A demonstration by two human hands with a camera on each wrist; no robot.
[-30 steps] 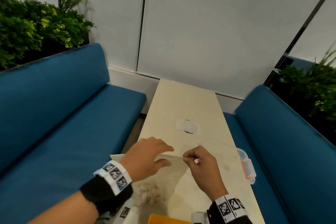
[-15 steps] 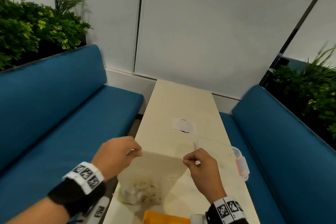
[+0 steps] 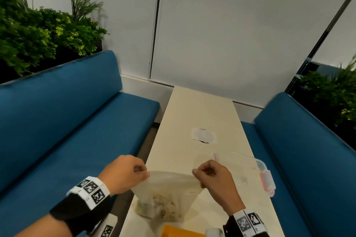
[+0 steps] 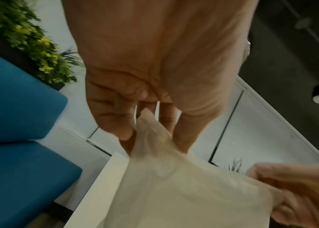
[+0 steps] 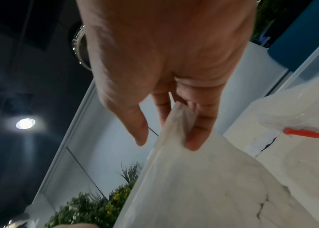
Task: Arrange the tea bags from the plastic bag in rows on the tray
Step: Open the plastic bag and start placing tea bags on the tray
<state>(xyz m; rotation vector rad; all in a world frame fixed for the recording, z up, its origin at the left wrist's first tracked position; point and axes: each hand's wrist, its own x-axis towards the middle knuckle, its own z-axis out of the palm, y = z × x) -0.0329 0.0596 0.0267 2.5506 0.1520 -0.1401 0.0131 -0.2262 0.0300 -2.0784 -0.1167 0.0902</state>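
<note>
Plastic bag (image 3: 169, 186): held above the near end of the table (image 3: 194, 113), its mouth stretched taut between my two hands. My left hand (image 3: 123, 174) pinches the left corner of the mouth; in the left wrist view the film (image 4: 154, 138) is bunched between thumb and curled fingers. My right hand (image 3: 215, 181) pinches the right corner, thumb against fingers, as the right wrist view (image 5: 178, 123) confirms. Tea bags (image 3: 161, 205): clumped in the bottom of the bag, which sags toward the tabletop. Clear tray (image 3: 248, 167): on the table, just beyond and to the right of my right hand, with pink latches on its right edge. An orange object (image 3: 181, 232) lies at the near table edge, below the bag.
</note>
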